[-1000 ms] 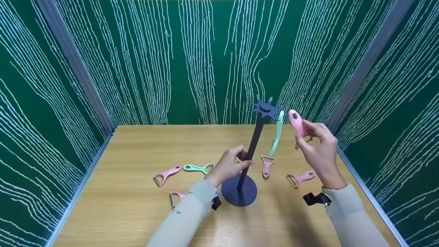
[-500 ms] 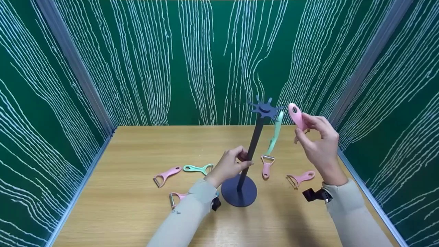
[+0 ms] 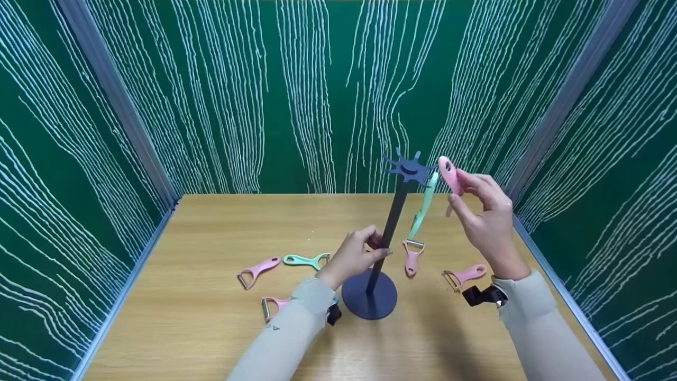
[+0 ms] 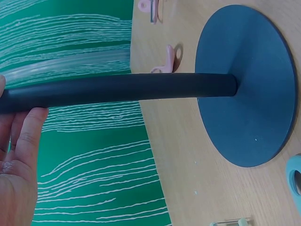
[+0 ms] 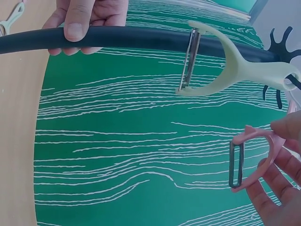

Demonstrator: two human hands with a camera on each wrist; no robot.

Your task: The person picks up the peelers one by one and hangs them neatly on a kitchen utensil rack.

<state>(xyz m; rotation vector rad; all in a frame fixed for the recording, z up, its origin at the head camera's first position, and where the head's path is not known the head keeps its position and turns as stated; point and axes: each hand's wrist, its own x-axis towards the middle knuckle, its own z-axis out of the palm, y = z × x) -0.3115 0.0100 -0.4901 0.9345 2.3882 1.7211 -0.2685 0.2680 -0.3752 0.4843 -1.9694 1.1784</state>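
Observation:
A dark stand with a round base (image 3: 355,299), a pole (image 3: 395,214) and a star-shaped hook top (image 3: 410,168) stands on the table. My left hand (image 3: 353,255) grips the pole around its middle, thumb in front. From a hook on the top's right side hangs a mint-green peeler (image 3: 423,209), blade end down. My right hand (image 3: 487,216) pinches a pink peeler (image 3: 447,172) by its lower part, handle hole upward, close to the right hooks. In the right wrist view the pink peeler's blade end (image 5: 277,141) points away from the fingers, beside the hanging green peeler (image 5: 235,70).
On the wooden table (image 3: 222,222) lie more peelers: a pink one (image 3: 259,270) and a mint one (image 3: 304,260) at left, a pink one (image 3: 411,260) behind the base, another pink one (image 3: 468,274) at right. My left sleeve partly covers one more pink peeler (image 3: 275,304). Green walls enclose the table.
My right hand has risen and shifted left with the pink peeler, bringing its handle hole nearer the hooks. The left hand and the stand have stayed in place.

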